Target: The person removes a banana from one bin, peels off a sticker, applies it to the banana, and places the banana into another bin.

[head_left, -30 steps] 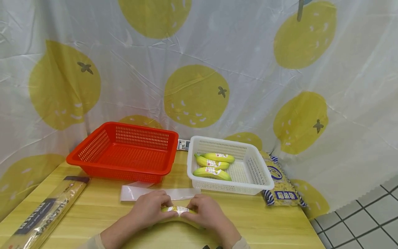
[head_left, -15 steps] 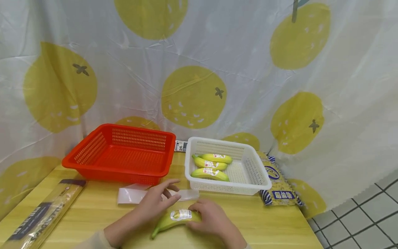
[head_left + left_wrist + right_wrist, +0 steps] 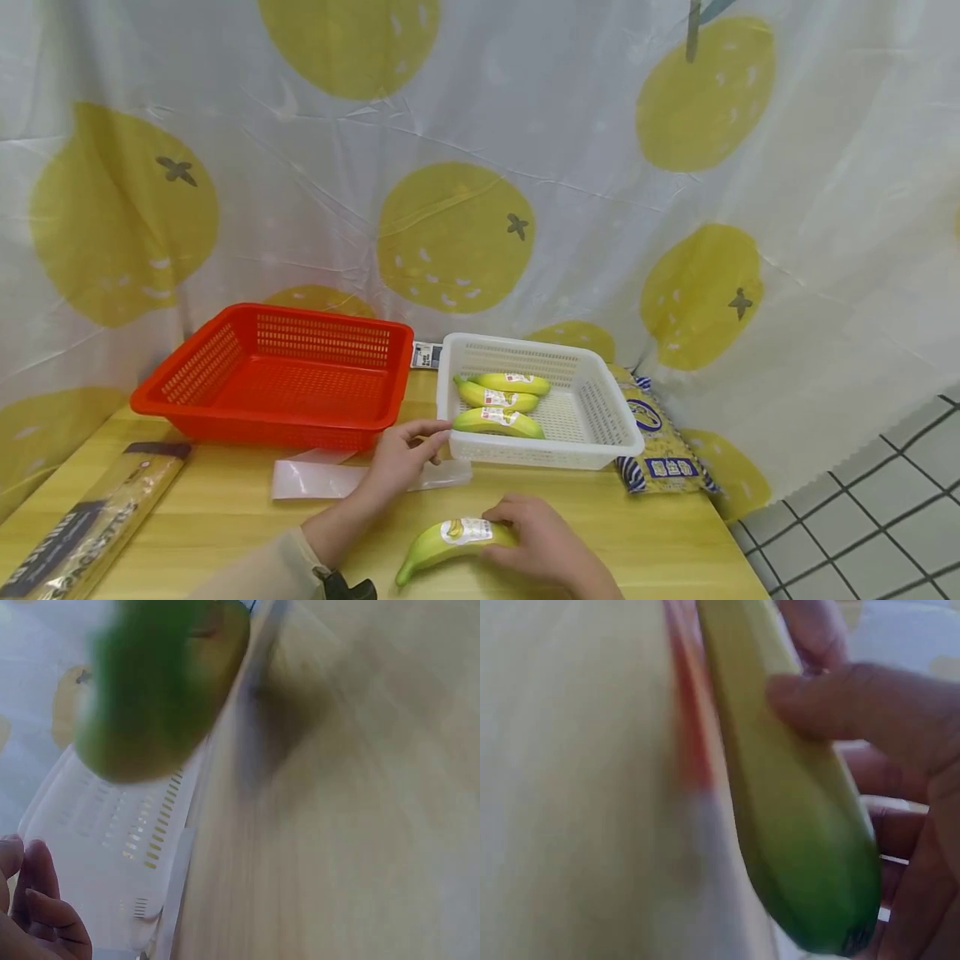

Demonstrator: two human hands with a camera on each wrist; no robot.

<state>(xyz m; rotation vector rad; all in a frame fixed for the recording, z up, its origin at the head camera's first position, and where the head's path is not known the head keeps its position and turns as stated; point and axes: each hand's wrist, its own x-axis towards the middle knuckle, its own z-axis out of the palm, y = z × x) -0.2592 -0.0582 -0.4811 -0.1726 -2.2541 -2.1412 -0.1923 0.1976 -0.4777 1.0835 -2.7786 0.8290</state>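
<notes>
The right hand curls around a labelled banana lying on the wooden table at 6 o'clock. The left hand, fingers relaxed, touches the clear label strip beside the white basket.

Your left hand reaches forward with fingers relaxed and loosely spread, holding nothing. Your right hand lies lower and nearer you, palm down, fingers and thumb curled in a grip.
</notes>
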